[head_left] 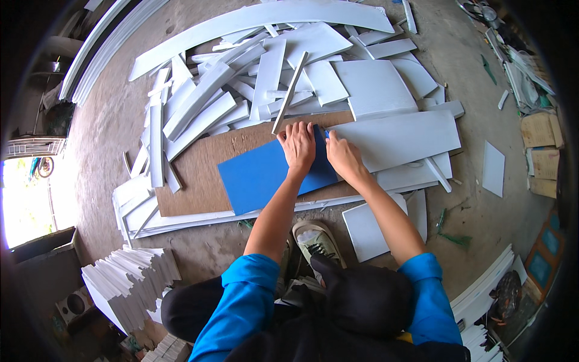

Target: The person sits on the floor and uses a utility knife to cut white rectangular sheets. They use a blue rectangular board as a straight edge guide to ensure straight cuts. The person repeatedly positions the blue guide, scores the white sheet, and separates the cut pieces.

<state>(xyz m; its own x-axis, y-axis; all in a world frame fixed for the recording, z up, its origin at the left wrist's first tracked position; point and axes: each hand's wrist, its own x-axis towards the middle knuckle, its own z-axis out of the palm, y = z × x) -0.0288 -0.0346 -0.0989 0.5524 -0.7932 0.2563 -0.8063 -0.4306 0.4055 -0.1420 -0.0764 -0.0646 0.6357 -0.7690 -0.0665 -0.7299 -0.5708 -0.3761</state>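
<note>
A blue sheet (253, 175) lies on a brown wooden board (193, 175) in front of me, its right part darker than its left. My left hand (298, 146) rests flat on the sheet near its far edge, fingers stretched out and pointing away. Just beyond those fingertips is the lower end of a thin wooden strip (291, 93), slanting up and to the right. Close beside it, my right hand (344, 158) is closed at the sheet's right side. A bit of blue shows at its fingertips; what it grips is mostly hidden. A long white panel (410, 139) lies just right of that hand.
Beyond the board is a jumbled heap of white strips and panels (205, 96). White pieces (368, 232) lie near my shoes (316, 241). A stack of white strips (129, 283) stands at the near left. Cardboard boxes (543, 145) line the right side.
</note>
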